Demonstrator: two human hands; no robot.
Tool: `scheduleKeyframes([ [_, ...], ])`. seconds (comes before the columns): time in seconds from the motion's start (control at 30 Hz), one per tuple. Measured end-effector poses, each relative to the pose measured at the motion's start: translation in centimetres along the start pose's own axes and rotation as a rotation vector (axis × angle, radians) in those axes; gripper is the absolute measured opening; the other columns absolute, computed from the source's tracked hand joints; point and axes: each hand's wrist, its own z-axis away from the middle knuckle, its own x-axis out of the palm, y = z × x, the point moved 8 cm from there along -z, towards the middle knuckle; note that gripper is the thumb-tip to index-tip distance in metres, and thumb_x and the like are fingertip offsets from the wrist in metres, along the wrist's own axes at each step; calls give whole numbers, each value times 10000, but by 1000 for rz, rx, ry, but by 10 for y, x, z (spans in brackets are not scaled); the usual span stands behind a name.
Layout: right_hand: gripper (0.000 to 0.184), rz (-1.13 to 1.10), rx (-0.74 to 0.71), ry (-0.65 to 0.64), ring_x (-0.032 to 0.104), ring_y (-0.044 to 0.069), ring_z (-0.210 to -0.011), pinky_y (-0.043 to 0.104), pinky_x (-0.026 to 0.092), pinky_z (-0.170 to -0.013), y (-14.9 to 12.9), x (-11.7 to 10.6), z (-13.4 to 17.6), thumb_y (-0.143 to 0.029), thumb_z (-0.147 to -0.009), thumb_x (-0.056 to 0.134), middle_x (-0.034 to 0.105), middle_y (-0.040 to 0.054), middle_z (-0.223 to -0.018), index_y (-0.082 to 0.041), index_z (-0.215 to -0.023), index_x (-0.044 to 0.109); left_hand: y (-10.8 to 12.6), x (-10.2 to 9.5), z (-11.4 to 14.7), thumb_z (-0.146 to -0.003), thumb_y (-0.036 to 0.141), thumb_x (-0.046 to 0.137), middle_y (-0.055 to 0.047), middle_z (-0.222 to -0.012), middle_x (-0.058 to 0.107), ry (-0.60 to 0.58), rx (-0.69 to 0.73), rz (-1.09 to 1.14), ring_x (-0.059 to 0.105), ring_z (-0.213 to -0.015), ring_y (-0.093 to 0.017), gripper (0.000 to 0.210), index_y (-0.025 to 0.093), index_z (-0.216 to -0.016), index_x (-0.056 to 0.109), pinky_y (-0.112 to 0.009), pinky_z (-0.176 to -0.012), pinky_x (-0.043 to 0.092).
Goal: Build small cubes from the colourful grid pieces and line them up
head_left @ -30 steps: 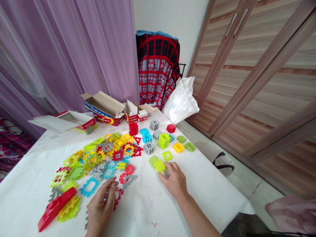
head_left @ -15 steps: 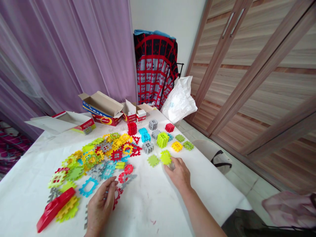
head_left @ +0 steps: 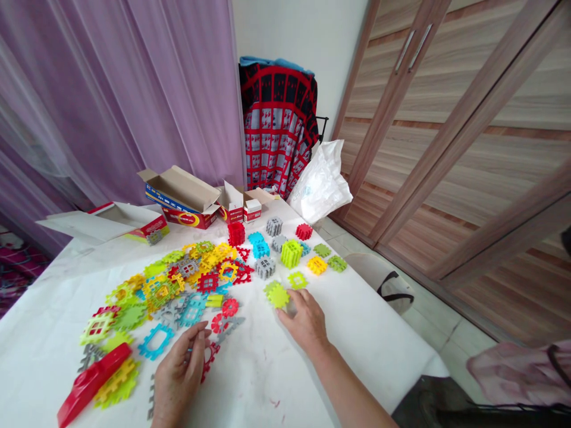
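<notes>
My right hand [head_left: 306, 321] pinches the edge of a light green toothed tile [head_left: 277, 295] between thumb and fingers; it overlaps another green tile on the white cloth. A hollow green square frame [head_left: 297, 280] lies just beyond the fingertips. Near the front of the table my left hand [head_left: 181, 371] rests with its fingers curled in. Anything inside that curl is hidden. Beside it lie a red toothed piece [head_left: 210, 360], partly covered by the hand, and a blue hollow frame [head_left: 156, 342]. Past the right hand stand a green stack [head_left: 291, 254] and a yellow stack [head_left: 317, 265].
A heap of mixed toothed pieces [head_left: 165, 285] covers the left of the table. The long red piece [head_left: 93, 380] lies at front left. Open cardboard boxes [head_left: 182, 190] line the back. A white bag [head_left: 319, 184] stands beyond the far right edge.
My right hand has moved left with the solid green tile, bringing it over the other green tile. The hollow green frame now shows where it was. The left hand stays curled.
</notes>
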Motion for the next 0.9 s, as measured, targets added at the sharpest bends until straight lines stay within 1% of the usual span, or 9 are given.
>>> scheduleKeyframes([
  [0.13, 371, -25, -75, -46, 623, 221, -910, 324, 498, -806, -25, 4, 6, -307, -704, 710, 654, 54, -974, -211, -1058, 655, -4, 1, 1, -815, 546, 552, -24, -788, 772, -27, -22, 17, 736, -690, -181, 364, 240, -957, 689, -235, -622, 593],
  [0.23, 354, -35, -109, -90, 626, 221, -899, 324, 500, -803, -38, 7, 12, -315, -700, 718, 656, 50, -963, -221, -1036, 662, -6, 3, 1, -820, 544, 551, -26, -802, 772, -43, -27, 21, 736, -700, -180, 366, 236, -965, 686, -235, -632, 594],
  [0.43, 359, -9, -96, -116, 628, 232, -892, 341, 505, -795, -44, 9, 10, -336, -696, 744, 662, 59, -963, -215, -1026, 670, -2, 2, 1, -828, 506, 543, -26, -789, 770, -8, -3, -1, 736, -695, -174, 331, 233, -950, 685, -226, -629, 588],
  [0.67, 393, 21, -74, -184, 624, 254, -916, 373, 503, -800, -53, 21, -2, -431, -712, 766, 664, 70, -968, -209, -1025, 680, -6, 3, 0, -832, 481, 542, -18, -795, 775, -42, 1, -6, 740, -696, -170, 315, 236, -972, 681, -212, -625, 587],
  [0.9, 427, 24, -11, -277, 612, 255, -940, 381, 478, -837, -56, 29, -7, -539, -738, 735, 661, 74, -987, -220, -1020, 691, 4, -1, -3, -816, 476, 544, -7, -754, 776, -10, 46, -29, 739, -658, -163, 303, 232, -924, 689, -191, -579, 578],
])
